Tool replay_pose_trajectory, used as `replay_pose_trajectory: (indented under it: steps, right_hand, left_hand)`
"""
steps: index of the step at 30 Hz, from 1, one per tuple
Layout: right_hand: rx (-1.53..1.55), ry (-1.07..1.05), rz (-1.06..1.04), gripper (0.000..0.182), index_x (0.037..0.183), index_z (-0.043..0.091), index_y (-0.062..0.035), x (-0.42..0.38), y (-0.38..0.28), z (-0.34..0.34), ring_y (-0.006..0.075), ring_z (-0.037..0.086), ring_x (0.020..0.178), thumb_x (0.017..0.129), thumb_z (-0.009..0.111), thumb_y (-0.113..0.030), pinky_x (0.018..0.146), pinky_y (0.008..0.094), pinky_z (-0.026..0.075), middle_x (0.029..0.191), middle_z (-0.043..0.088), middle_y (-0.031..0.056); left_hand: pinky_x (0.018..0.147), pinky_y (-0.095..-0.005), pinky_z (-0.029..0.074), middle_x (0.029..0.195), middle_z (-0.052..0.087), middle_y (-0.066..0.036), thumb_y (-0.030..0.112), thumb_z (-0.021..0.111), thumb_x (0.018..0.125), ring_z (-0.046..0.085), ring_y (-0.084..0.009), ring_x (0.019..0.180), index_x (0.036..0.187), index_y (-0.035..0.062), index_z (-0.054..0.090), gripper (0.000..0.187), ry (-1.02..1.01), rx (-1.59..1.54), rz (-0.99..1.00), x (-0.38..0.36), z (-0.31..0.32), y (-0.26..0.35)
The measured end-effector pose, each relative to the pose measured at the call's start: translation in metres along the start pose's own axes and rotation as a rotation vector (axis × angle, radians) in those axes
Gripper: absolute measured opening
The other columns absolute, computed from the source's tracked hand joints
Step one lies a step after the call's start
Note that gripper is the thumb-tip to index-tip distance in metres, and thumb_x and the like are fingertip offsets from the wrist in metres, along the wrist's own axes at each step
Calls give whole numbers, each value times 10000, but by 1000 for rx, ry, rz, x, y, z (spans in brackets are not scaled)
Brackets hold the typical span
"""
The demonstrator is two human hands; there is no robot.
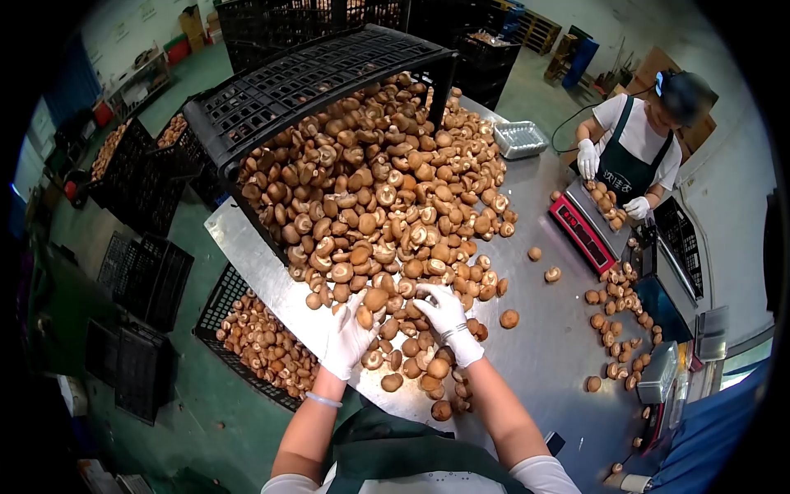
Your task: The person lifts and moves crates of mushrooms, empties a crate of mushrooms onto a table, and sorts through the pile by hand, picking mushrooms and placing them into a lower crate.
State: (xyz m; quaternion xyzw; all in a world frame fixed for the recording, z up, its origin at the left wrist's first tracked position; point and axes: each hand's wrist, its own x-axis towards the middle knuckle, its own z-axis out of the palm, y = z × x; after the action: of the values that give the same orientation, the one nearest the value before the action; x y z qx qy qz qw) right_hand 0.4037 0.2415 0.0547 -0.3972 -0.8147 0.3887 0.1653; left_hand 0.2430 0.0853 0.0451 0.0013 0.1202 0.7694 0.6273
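A large heap of brown shiitake mushrooms (387,189) spills from a tipped black crate (313,86) onto the metal table (543,329). At the near edge of the heap, my gloved left hand (350,339) has its thumb and fingers around a mushroom (364,317). My right hand (445,319), gloved too, rests against the heap with thumb and fingertips apart and nothing visible between them. Loose mushrooms (428,362) lie between my wrists, some stem side up.
Below the table's left edge stands a black crate (216,317) of mushrooms. Across the table a co-worker (634,152) in white gloves handles mushrooms on a red scale (583,233). A clear plastic tray (520,140) sits at the far edge. More mushrooms (617,329) are scattered at right.
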Motion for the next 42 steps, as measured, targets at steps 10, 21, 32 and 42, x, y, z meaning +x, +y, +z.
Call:
replay_pose_trajectory:
  steps: [10,21,32,42]
  right_hand:
    - [-654,-256,-343,536,1300,466,-279,56,-24,57,309,582,981,804,538,-87,770,396,516,1163,539,117]
    - [266,-509,-245,767,1385,376,-94,9,-29,5,268,461,1218,703,724,-121,1038,347,351,1306,466,169]
    - [1456,-159,385,343,975,430,-81,-63,14,-36,185,495,912,930,505,-413,834,373,459,930,442,51]
    - [2065,1078,335,776,1349,373,7,-91,212,-212,347,479,1216,849,565,-554,1007,443,434,1339,449,231]
  left_hand:
    - [844,-312,483,1342,472,-43,231,452,963,523,-184,1139,1348,108,428,405,247,252,41,8,-33,2]
    - [775,-270,514,1210,539,-70,203,486,966,534,-166,1085,1204,52,525,285,211,341,41,12,0,-9]
    - [826,-311,502,1098,602,-95,235,477,966,595,-182,966,1153,17,560,299,333,732,90,-36,14,20]
    - [995,-365,389,1239,552,-166,98,548,892,518,-290,1158,1177,-11,576,307,788,1715,827,-102,-66,115]
